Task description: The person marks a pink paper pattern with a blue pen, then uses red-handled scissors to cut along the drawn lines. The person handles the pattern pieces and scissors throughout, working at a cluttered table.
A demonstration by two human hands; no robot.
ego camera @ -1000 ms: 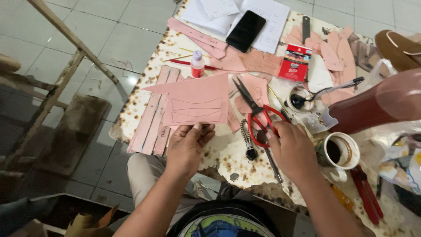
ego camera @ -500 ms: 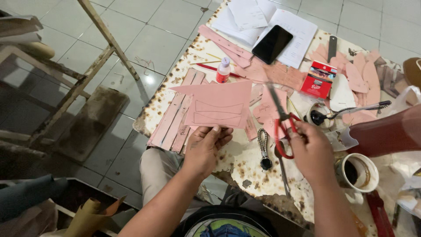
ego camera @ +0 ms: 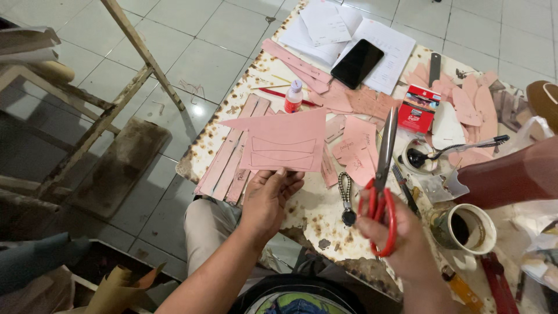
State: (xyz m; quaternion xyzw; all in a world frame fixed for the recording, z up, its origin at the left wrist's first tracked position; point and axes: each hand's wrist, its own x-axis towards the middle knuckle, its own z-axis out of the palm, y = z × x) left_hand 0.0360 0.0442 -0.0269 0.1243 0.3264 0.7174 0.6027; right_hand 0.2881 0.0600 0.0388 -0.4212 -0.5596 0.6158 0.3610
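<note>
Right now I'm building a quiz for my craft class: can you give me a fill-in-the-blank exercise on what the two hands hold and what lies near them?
1. The left hand holds up a pink sheet with outlines drawn in ____.
2. The right hand grips scissors whose handles are ____.
3. The dark phone lies on white ____.
4. The cup stands beside the ____ hand.

Missing words: pencil; red; papers; right
</note>
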